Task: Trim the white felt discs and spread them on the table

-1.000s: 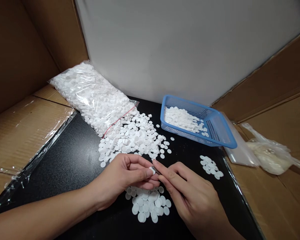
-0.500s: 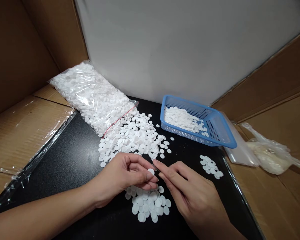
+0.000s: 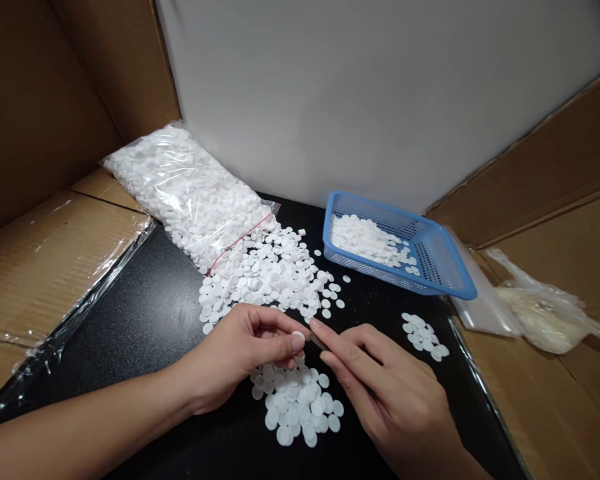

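Between thumb and fingers, my left hand [image 3: 253, 350] pinches one small white disc [image 3: 298, 337]. My right hand [image 3: 385, 380] is closed on a thin grey blade-like tool [image 3: 320, 343], mostly hidden by the fingers; its tip meets the edge of the disc. Below the hands lies a small pile of white discs [image 3: 303, 413] on the black tabletop [image 3: 165, 300]. Just beyond them, a larger heap of white discs [image 3: 275, 270] spills from the mouth of a clear plastic bag [image 3: 180, 187] with a red zip line.
A blue plastic basket [image 3: 463, 283] at the back right holds many white discs. Near its front lies a small group of discs [image 3: 424, 335]. Farther right are a flat clear bag [image 3: 485, 310] and a knotted plastic bag [image 3: 545, 317]. Cardboard [image 3: 45, 260] borders the table.
The left fingers have tilted the disc and closed up around it. The blade-like tool in my right hand shows more now, near the disc's edge.
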The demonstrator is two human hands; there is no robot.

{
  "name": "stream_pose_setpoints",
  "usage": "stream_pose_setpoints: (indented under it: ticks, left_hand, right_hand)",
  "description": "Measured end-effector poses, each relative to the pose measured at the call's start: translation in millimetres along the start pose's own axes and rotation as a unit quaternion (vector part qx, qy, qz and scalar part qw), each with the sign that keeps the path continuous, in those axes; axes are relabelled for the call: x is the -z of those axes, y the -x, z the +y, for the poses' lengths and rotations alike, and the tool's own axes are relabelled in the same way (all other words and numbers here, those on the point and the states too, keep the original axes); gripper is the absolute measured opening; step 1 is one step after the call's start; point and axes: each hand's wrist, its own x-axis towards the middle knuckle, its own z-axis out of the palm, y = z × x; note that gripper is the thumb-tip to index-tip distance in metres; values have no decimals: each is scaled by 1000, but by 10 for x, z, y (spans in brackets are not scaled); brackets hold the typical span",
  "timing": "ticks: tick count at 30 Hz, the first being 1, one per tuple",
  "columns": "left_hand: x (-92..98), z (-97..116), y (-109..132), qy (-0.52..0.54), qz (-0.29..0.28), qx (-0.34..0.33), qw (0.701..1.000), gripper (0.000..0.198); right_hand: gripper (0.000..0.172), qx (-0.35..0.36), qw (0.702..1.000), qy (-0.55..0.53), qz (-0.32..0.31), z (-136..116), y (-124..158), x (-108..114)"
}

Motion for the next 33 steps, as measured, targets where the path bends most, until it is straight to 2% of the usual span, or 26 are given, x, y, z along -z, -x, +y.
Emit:
stream_pose_setpoints:
  ticks: [15,33]
  left_hand:
    - [-22,-15,20,-7,-21,31,999,26]
    - [-53,-43,29,67,-35,30,997,22]
  right_hand:
    - [32,23,998,61,-26,-36,3,-36]
    - [32,9,999,33,-12,-60,3,-51]
